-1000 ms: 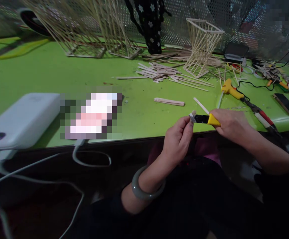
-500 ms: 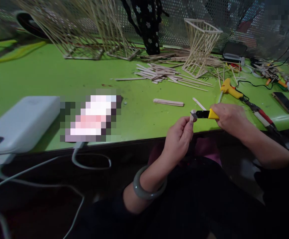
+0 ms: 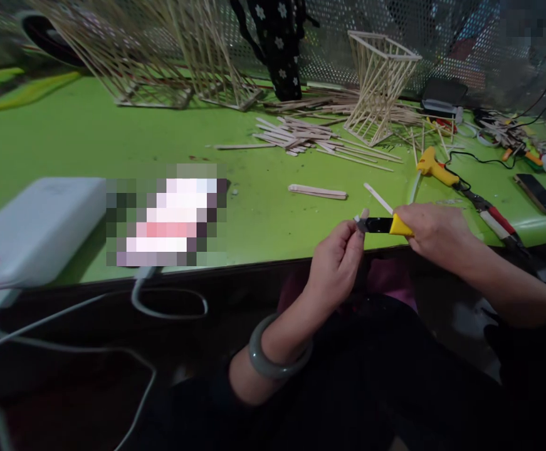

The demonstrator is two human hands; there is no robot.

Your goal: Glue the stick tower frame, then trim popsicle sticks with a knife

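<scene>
Left hand [image 3: 336, 260] is pinching a wooden piece [image 3: 365, 215] at three o'clock in view | right hand [image 3: 435, 233] is gripping a yellow-black cutter [image 3: 380, 225] | apparently paring its tip | next stroke is probably needing firm pinching

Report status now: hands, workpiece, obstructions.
Left hand pinching wooden piece. Right hand gripping yellow-and-black knife, tip at the piece. Loose stick near right hand; no obstruction visible.

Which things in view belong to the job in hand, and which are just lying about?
In the job:
yellow-handled knife, in the right hand
small wooden piece, in the left hand
loose sticks, probably

Apparently just lying about:
white power bank
dark phone
black flowered item
</scene>
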